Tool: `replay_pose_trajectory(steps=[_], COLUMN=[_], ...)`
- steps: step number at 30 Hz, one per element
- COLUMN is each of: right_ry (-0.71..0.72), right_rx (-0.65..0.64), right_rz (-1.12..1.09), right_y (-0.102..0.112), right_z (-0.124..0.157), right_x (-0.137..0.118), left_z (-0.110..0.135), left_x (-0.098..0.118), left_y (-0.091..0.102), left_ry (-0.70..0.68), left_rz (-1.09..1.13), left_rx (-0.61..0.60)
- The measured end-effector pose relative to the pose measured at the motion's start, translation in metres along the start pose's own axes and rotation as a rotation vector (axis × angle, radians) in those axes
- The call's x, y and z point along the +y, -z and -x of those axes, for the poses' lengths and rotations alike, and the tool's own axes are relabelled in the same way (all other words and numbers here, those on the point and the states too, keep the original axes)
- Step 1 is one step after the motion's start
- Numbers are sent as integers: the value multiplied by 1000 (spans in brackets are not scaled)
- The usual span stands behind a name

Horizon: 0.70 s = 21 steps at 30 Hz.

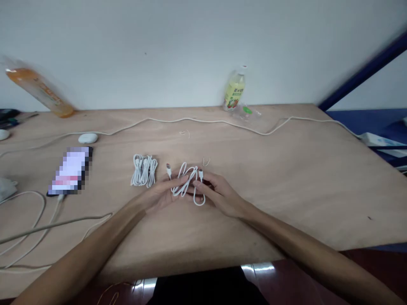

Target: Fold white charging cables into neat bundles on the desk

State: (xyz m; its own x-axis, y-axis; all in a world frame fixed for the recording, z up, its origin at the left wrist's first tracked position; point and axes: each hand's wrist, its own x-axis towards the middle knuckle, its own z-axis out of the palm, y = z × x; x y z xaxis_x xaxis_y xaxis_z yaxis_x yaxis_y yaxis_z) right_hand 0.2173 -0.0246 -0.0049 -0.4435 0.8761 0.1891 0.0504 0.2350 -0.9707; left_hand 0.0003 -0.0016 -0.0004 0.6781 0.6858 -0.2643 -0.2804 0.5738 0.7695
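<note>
A white USB cable [182, 187], loosely coiled, is held between both hands above the table. My left hand [161, 195] grips the left side of its loops, thumb on top, and one plug sticks up beside it. At the other end, my right hand [219, 192] pinches the cable near the second plug, with a small loop hanging below. Left of my hands lie several bundled white cables [144, 170] side by side. A short twist tie [206, 162] rests just beyond my right hand, and another thin tie [184, 133] lies farther back.
A phone [70, 171] with a charging cable and a white earbud case [88, 138] lie at left. An orange bottle [41, 93] and a yellow bottle [234, 91] stand by the wall. One long white cord [203, 121] crosses the table's back. Loose cables cover the front left.
</note>
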Motion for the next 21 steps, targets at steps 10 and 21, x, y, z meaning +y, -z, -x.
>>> replay_pose_trajectory(steps=[10, 21], right_ry=[-132, 275], right_rx=[68, 265], right_rz=[-221, 372], right_y=[-11, -14], right_z=[5, 14], right_x=[10, 21], left_z=[5, 8], left_x=[0, 4], left_y=[-7, -10], left_ry=[82, 92], left_rz=[-205, -524], left_rx=[-148, -114])
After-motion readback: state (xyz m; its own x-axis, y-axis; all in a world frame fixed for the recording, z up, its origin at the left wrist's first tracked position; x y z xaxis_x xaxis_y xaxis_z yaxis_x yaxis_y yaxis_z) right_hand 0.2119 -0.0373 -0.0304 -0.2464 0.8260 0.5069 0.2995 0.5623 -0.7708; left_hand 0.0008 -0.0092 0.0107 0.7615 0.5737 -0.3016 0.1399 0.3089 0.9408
